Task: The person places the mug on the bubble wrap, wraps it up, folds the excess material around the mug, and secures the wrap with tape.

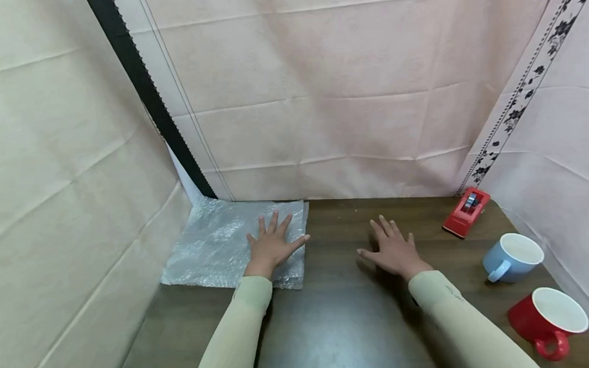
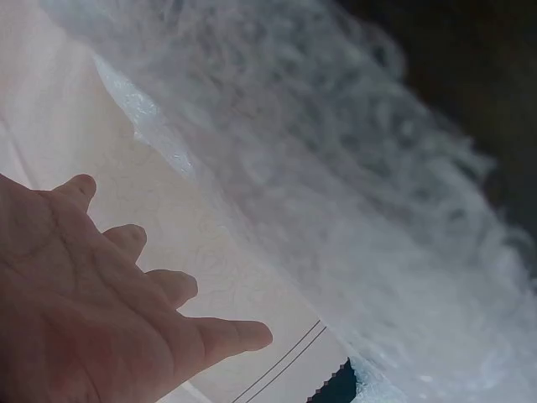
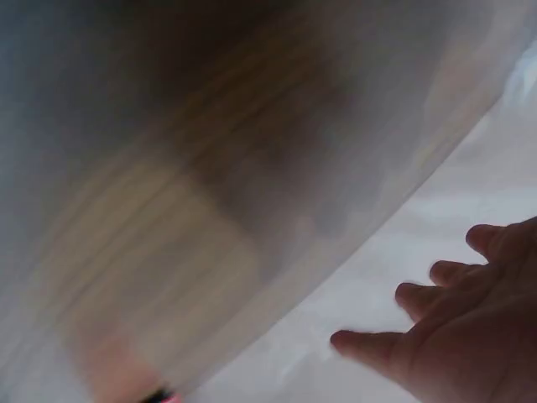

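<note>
- Hovering above the bubble wrap, my left grip has its fingers spread wide and holds nothing.
- That wrap lies flat at the left rear of the desk, probably because so limp a sheet wants support beneath it.
- My right grip hangs over the desk's middle, fingers also apart, nothing in them.
- Upright near the right edge stand the blue mug and red mug, likely where neither grip would knock them; their handles face roughly my way, handy for lifting.
- Behind them sits what looks like a red tape dispenser, perhaps set back to leave the mugs nearer.
</note>
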{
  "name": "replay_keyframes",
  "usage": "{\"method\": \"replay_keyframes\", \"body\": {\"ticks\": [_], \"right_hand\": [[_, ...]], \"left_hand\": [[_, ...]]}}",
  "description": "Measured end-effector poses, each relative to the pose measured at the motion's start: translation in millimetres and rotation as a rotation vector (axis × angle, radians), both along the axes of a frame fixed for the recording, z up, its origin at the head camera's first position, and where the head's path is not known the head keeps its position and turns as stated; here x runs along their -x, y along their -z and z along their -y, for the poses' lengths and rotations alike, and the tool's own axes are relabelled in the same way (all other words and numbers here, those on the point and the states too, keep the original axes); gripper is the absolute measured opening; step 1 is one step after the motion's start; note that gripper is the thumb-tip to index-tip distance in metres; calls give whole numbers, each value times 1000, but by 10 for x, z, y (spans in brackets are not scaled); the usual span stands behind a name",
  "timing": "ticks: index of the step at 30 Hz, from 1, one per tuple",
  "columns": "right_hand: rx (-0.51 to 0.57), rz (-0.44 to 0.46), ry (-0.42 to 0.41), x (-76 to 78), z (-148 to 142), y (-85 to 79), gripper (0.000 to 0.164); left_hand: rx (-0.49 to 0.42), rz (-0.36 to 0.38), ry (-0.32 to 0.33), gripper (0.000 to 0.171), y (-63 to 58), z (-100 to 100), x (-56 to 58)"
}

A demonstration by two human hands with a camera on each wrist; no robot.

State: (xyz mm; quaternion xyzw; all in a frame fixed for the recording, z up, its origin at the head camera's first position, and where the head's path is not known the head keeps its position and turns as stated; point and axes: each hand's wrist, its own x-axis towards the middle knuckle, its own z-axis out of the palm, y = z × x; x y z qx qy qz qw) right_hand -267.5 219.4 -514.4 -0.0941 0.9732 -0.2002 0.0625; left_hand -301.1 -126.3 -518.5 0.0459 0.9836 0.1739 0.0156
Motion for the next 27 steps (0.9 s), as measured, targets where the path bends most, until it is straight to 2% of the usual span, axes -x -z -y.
{"method": "replay_keyframes", "body": {"ticks": [6, 11, 16, 19, 27], "right_hand": [[226, 45, -80, 94, 556, 51, 95], [353, 93, -97, 97, 1017, 119, 86], [472, 113, -96, 80, 1361, 127, 77], [535, 136, -68, 78, 1495, 117, 73], [670, 304, 80, 137, 1679, 73, 68]], "left_hand": [[18, -1, -12, 96, 0, 8, -31], [20, 9, -18, 94, 11, 50, -54], [24, 19, -44, 89, -27, 138, -84], [20, 26, -57, 85, -62, 194, -108], [7, 48, -90, 84, -119, 366, -162]]}}
